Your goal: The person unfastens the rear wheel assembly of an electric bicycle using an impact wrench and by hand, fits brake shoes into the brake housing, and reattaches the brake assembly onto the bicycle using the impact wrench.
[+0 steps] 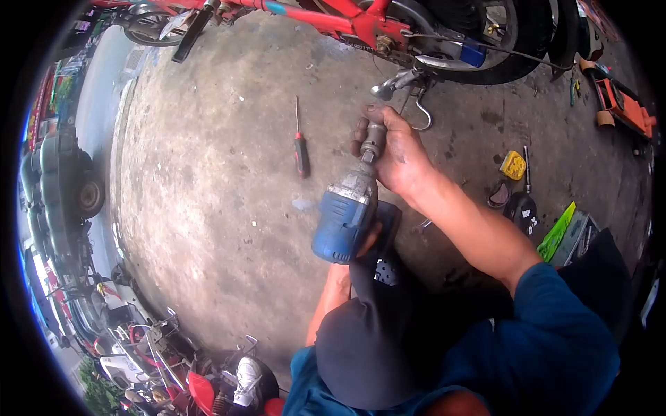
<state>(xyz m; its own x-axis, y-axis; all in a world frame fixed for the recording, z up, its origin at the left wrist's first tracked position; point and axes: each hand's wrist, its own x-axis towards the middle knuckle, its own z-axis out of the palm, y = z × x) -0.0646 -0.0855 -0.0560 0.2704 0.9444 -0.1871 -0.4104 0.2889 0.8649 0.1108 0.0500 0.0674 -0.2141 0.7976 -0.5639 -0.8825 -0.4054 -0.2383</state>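
A blue cordless impact wrench (340, 225) points away from my body, its socket (374, 139) at the far end. My left hand (371, 239) is wrapped round the wrench's handle, mostly hidden beneath the tool's body. Around the socket, the dirty fingers of my right hand (395, 149) are closed. Left of the wrench, a red and black screwdriver (301, 156) lies on the concrete floor (208, 173). Just beyond my right hand are the kickstand (395, 84) and rear wheel (513, 66) of a red motorcycle (333, 22).
On the right lie a yellow item (513, 165), a long bar tool (527, 170), a black bottle-like object (520, 211), a green packet (557, 232) and an orange device (623, 111). Parked motorbikes (166, 353) fill the lower left; a green vehicle (59, 184) stands at the far left.
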